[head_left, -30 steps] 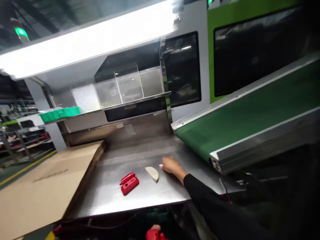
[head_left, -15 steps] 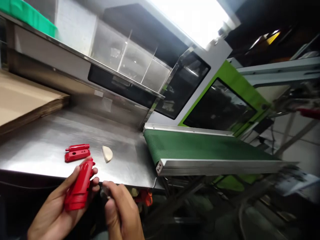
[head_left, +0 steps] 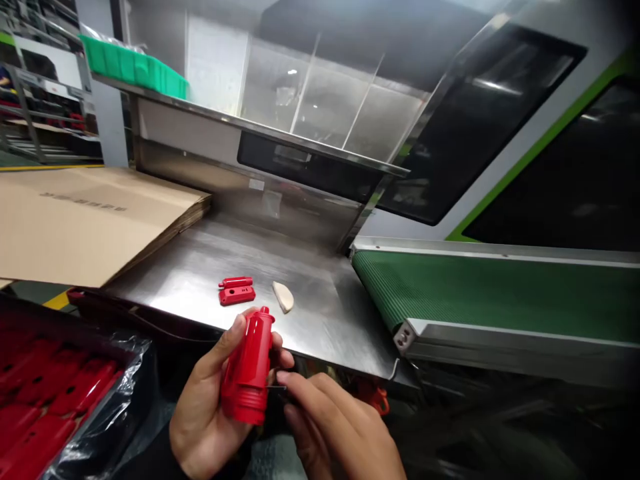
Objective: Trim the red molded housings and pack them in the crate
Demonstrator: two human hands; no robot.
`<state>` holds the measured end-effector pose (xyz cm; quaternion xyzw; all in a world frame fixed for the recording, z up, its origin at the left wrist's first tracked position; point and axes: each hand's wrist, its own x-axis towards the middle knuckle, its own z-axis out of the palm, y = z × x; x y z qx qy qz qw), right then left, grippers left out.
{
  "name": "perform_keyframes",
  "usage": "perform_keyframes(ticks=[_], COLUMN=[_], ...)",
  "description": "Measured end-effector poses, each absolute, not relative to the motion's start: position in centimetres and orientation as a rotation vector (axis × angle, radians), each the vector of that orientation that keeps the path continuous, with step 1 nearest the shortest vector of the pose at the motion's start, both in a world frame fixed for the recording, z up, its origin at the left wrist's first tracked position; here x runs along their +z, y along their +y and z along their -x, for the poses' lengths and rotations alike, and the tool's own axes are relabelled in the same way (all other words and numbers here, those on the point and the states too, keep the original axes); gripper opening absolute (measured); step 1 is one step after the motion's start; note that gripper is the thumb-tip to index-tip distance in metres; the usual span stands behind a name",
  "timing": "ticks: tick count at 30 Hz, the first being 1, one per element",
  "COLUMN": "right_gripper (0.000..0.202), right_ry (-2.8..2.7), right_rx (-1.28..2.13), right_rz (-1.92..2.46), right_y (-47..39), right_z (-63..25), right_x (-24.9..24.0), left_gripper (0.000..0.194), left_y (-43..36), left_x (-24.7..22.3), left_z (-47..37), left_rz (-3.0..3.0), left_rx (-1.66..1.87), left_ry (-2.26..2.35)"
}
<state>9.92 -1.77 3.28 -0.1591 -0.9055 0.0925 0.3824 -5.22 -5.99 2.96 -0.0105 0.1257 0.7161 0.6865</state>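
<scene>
My left hand (head_left: 215, 400) is wrapped around a red plastic cylindrical housing (head_left: 253, 363), tilted upright, with a narrow nozzle at its top and ridged rings at its lower end. My right hand (head_left: 345, 427) pinches a thin metal blade (head_left: 277, 387), whose tip meets the housing's lower right side. Whether it touches is hard to tell, and the rest of the tool is hidden by the fingers. Beyond my hands, a small red tube-shaped part (head_left: 236, 283) and a flat red part with holes (head_left: 237, 295) lie together on the steel table. A cream half-round piece (head_left: 283, 297) lies to their right.
A crate lined with clear plastic (head_left: 133, 387) holds several red parts at lower left. Flat cardboard (head_left: 95, 220) is stacked on the steel table (head_left: 320, 327). A green conveyor belt (head_left: 480, 293) runs off to the right. Above, a shelf carries a green bin (head_left: 135, 70).
The view has swung left, bringing the crate of red parts into sight. My right hand has brought the blade from beside the housing up against its lower side.
</scene>
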Motion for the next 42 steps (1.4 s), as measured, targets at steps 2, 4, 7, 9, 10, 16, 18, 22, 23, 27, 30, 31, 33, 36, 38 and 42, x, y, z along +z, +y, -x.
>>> perform_keyframes(ticks=[2, 4, 7, 9, 10, 16, 18, 22, 23, 27, 30, 31, 33, 36, 38, 42], right_gripper=[0.044, 0.047, 0.041, 0.038, 0.037, 0.035, 0.035, 0.030, 0.030, 0.034, 0.036, 0.035, 0.033, 0.031, 0.031, 0.034], right_ry=[-2.385, -2.437, -2.421, -2.403, -2.392, -2.423, -2.435, -2.436, -2.443, -2.448, -2.445, -2.446, -2.442, -2.439, -2.452, -2.501], right_rx=[0.138, 0.057, 0.013, 0.022, 0.028, -0.008, -0.023, -0.021, -0.029, -0.077, -0.081, -0.079, -0.073, -0.065, -0.073, -0.104], right_rz=[0.361, 0.329, 0.356, 0.381, 0.397, 0.425, 0.438, 0.516, 0.521, 0.480, 0.462, 0.462, 0.455, 0.477, 0.477, 0.432], right_y=[-1.9, -2.2, -2.6, -2.8, -2.9, -2.7, -2.6, -2.4, -2.4, -1.9, -1.7, -1.6, -1.7, -1.7, -1.6, -1.2], right_z=[-9.8, -9.6, -9.5, -9.5, -9.5, -9.7, -9.7, -9.6, -9.5, -9.8, -10.0, -10.1, -10.2, -10.3, -10.3, -10.5], right_x=[3.9, 4.3, 4.7, 4.6, 4.6, 4.3, 4.3, 4.4, 4.4, 4.1, 4.0, 4.0, 4.2, 4.4, 4.5, 4.5], left_gripper=[0.024, 0.027, 0.032, 0.035, 0.037, 0.043, 0.042, 0.040, 0.040, 0.040, 0.034, 0.032, 0.025, 0.018, 0.017, 0.019], left_y=[-6.6, -7.1, -7.3, -7.2, -7.1, -6.7, -6.6, -6.1, -6.0, -5.7, -5.6, -5.6, -5.6, -5.7, -5.7, -5.5], left_x=[3.2, 3.6, 4.3, 4.8, 5.1, 5.5, 5.5, 5.4, 5.3, 4.5, 3.5, 3.2, 2.8, 2.4, 2.2, 2.0], left_z=[5.4, 5.4, 5.2, 5.0, 4.9, 4.7, 4.7, 4.6, 4.6, 4.6, 4.7, 4.8, 4.9, 5.0, 5.0, 4.8], left_rz=[0.010, 0.022, 0.141, 0.260, 0.308, 0.377, 0.390, 0.406, 0.417, 0.427, 0.380, 0.355, 0.298, 0.217, 0.194, 0.159], left_rx=[1.607, 1.598, 1.570, 1.545, 1.530, 1.465, 1.475, 1.495, 1.480, 1.462, 1.492, 1.498, 1.511, 1.500, 1.491, 1.499], left_ry=[0.296, 0.336, 0.445, 0.512, 0.536, 0.534, 0.566, 0.611, 0.612, 0.591, 0.600, 0.603, 0.594, 0.559, 0.555, 0.522])
